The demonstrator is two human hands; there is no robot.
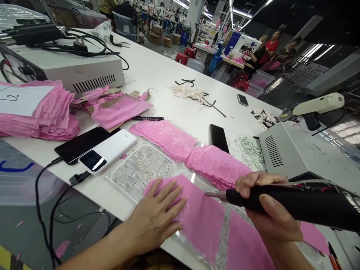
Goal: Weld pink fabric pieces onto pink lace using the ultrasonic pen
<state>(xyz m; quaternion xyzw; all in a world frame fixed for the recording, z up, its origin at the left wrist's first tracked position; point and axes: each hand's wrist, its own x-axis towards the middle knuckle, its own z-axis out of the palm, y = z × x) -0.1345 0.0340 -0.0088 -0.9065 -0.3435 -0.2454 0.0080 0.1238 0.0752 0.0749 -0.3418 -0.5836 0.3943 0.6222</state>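
My left hand [161, 213] lies with fingers spread on a pink fabric piece [202, 215], pressing it against a clear plastic template [140, 170] with a speckled surface. My right hand [270, 210] is wrapped around a thick black hand tool [298, 204] with a slim metal tip. That tip touches, or sits just over, the upper edge of the pink fabric; I cannot tell which. A second flat pink panel [247, 242] lies to the right, partly behind my right forearm. Along the template's far side rest two stacks of pink lace, one left [164, 137] and one right [218, 165].
A grey box [92, 73] with cables stands back left, another [303, 150] at right. A phone [218, 138], white power bank [112, 148], black pen [147, 118], elastic cord [250, 150] and pink lace pile [42, 116] lie around. Several people stand at back right.
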